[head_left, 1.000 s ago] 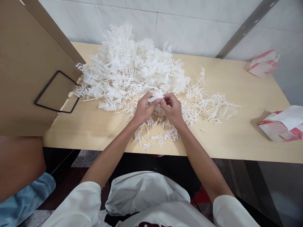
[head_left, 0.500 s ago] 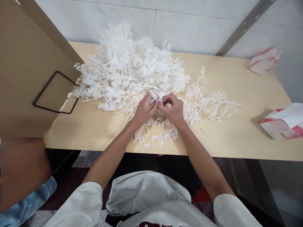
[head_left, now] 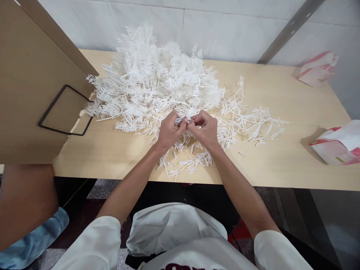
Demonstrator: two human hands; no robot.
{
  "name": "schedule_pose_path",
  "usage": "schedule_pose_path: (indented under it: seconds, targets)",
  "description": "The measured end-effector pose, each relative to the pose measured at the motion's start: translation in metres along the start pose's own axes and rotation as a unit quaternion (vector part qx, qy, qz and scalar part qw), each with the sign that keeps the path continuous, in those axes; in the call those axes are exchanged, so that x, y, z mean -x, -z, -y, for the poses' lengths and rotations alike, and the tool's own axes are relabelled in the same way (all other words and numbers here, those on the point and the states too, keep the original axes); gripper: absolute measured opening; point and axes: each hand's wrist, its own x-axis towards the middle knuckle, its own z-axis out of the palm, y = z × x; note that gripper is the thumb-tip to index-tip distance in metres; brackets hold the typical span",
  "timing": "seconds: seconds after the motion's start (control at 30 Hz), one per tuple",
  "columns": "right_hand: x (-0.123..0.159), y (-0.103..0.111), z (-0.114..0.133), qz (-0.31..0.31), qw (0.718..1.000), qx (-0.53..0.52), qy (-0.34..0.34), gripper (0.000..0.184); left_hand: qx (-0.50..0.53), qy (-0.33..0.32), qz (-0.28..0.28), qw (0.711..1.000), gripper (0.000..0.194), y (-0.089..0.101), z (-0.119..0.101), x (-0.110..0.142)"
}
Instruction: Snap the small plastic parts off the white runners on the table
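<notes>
The left hand (head_left: 170,131) curls narrowly around a small white branching sprig (head_left: 185,113), and the thumb and forefinger of the right hand (head_left: 204,129) look pinched on it from the other side; the exact contact at the fingertips is too small to make out. Such a fine, many-tined piece probably calls for this two-sided grip, one hand steadying it while the other works at a tip. The sprig sits just in front of the tall heap of white sprigs (head_left: 160,80), likely so that each reach is short. Short loose pieces (head_left: 197,163) lie between the forearms, close to the near edge of the surface (head_left: 281,168), where a sweep of the wrist could push some off. To the right, a sparse tangle of longer stems (head_left: 257,125) spreads beside the heap; past it the surface is bare as far as the two red-and-white paper bags (head_left: 341,144) (head_left: 317,69), giving the right arm the most room. The left is tighter: a brown panel (head_left: 33,82) with a black wire frame (head_left: 50,107) stands at the heap's end, with another person's bare arm (head_left: 28,202) below it, and behind the heap the tiled wall (head_left: 233,33) closes off the back.
</notes>
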Motion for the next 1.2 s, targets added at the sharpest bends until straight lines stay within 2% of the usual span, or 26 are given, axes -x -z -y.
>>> schedule_pose_path:
  seconds: [0.13,0.3,0.4,0.5,0.6,0.73,0.9,1.03,1.2]
  targets:
    - [-0.001,0.001,0.001,0.005,0.999,0.032,-0.001,0.015,-0.03,-0.02,-0.029,0.999,0.011,-0.003,0.004,0.001]
    - [-0.003,0.005,0.001,0.038,0.995,0.089,0.024,0.019,-0.028,-0.043,-0.027,0.998,0.022,-0.005,0.006,0.002]
    - [-0.004,0.007,-0.003,0.011,0.992,0.121,0.042,0.024,-0.01,-0.011,-0.052,0.999,0.02,-0.001,0.004,0.0]
    - [-0.006,0.008,-0.007,-0.002,0.997,0.07,0.018,0.02,0.011,0.057,-0.096,0.994,0.013,0.006,0.002,-0.004]
    - [-0.008,0.008,-0.008,0.044,0.998,-0.016,-0.031,0.013,0.079,0.12,-0.061,0.988,0.009,0.01,0.004,-0.008]
    - [-0.009,0.006,-0.006,0.109,0.99,-0.056,-0.069,0.006,0.16,0.154,0.002,0.975,0.025,0.009,0.006,-0.011]
    - [-0.01,0.002,-0.005,0.126,0.98,-0.105,-0.112,0.027,0.206,0.152,0.051,0.965,0.036,0.006,0.011,-0.011]
    - [-0.011,0.003,-0.01,0.144,0.981,-0.097,-0.086,0.035,0.19,0.122,0.092,0.97,0.036,0.005,0.012,-0.009]
    - [-0.01,0.004,-0.015,0.138,0.988,-0.049,-0.041,0.034,0.154,0.121,0.069,0.978,0.032,0.005,0.009,-0.007]
